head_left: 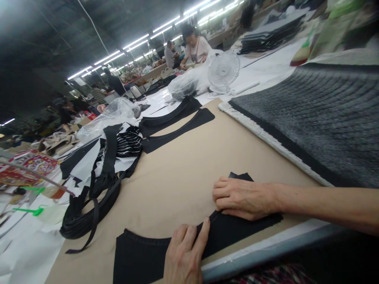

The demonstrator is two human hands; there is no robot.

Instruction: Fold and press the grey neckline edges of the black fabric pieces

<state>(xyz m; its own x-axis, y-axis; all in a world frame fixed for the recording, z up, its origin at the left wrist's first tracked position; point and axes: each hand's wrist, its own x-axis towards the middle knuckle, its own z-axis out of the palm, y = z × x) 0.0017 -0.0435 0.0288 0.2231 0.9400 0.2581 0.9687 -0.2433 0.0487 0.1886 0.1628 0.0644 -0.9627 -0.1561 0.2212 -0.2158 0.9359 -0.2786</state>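
A curved black fabric piece (139, 258) lies along the near edge of the tan board, its inner edge folded into a narrow rim. My left hand (185, 252) rests on its middle, fingers laid over the folded edge and the index finger stretched apart. Farther right, my right hand (245, 199) has its fingers curled down on that same edge; the fingertips are partly hidden. Beyond the right hand, a dark corner of cloth (244, 176) sticks out. Two similar curved black pieces (180, 128) lie farther back on the board.
The tan board (166, 189) covers the near table. Coiled black strips (89, 213) lie at left beside striped cloth (128, 142). Grey textured fabric (314, 114) covers a slab at right. A clear fan (223, 70), green-nozzled bottles (51, 213) and a seated person (197, 49) are beyond.
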